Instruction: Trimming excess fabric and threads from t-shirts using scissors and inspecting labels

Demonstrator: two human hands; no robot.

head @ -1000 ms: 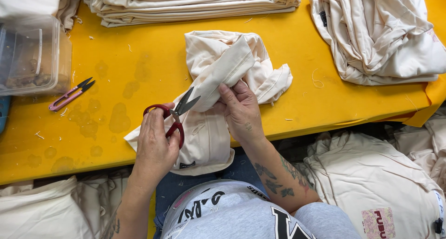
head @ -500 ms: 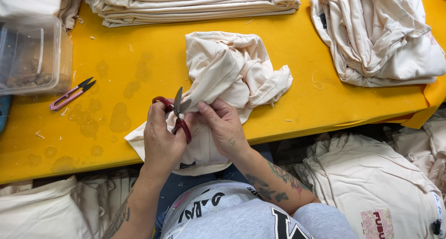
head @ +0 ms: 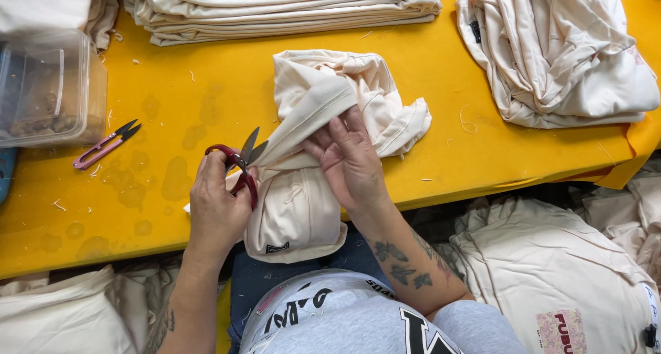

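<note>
A yellow bench (head: 172,86) carries a stack of folded cream garments (head: 275,10) along its far edge. A clear plastic tub (head: 48,86) at the left edge holds small dark bits, too blurred to tell. A cream garment (head: 310,182) drapes over the near edge. The right hand (head: 348,158) presses it flat, fingers spread. The left hand (head: 217,206) grips red-handled snips (head: 241,163), blades pointing toward the far right corner. Pink snips (head: 103,145) lie near the tub.

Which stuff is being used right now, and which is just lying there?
In use:
left hand holding red-handled scissors
right hand pressing the cream garment

Lying about:
pink thread snips
clear plastic box
folded stack
crumpled pile
</note>
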